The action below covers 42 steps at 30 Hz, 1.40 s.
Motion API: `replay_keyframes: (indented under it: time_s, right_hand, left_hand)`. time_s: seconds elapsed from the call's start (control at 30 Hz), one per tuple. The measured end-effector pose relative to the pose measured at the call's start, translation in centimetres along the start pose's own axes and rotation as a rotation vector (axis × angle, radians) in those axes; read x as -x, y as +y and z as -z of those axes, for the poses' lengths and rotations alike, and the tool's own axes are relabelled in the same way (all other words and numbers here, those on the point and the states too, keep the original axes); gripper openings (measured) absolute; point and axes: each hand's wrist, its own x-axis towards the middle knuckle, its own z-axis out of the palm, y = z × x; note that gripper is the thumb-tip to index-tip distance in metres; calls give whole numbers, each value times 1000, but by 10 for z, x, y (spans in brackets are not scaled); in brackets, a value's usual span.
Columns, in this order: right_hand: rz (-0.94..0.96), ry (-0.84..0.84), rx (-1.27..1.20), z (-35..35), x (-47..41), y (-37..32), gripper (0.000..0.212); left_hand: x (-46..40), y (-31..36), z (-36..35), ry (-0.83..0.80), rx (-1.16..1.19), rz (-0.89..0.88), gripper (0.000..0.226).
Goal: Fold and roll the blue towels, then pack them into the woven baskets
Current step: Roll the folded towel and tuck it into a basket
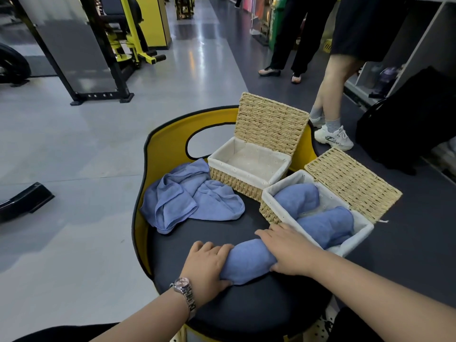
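While both hands press on the rolled towel [248,261], the head view shows it lying across the dark tabletop [246,312], just in front of the near basket [271,208]. The left hand [206,265] wraps its fingers over the left end of the roll, thumb under the edge, and the right hand [287,250] lies flatter on the right end, fingers spread and only lightly curled. The roll looks nearly finished, though I cannot see whether its last edge is tucked under. To do this step well, the hands should keep even pressure on both ends so the roll stays tight and does not open when lifted.

The near basket already holds two rolled towels [325,225], so the free room there is narrow, perhaps only at the near side. The far basket [249,166] is empty, with its lid standing up. Two loose towels [190,196] lie left of the baskets, apart from the hands. The tabletop edge is close behind the wrists.
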Motion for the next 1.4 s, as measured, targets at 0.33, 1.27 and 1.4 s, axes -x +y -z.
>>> replay_keyframes:
  time_s: [0.33,1.27,1.4]
  right_hand:
    - [22,174,-94,11,-7,10,27]
    - [11,199,-12,133,-250,156,18]
    - [0,212,86,118,-266,155,10]
  left_hand:
    - [-15,-5,29,-13,92,55,47]
    - [-247,-82,82,195,3,428,33]
    - [-254,-85,85,164,-19,424,42]
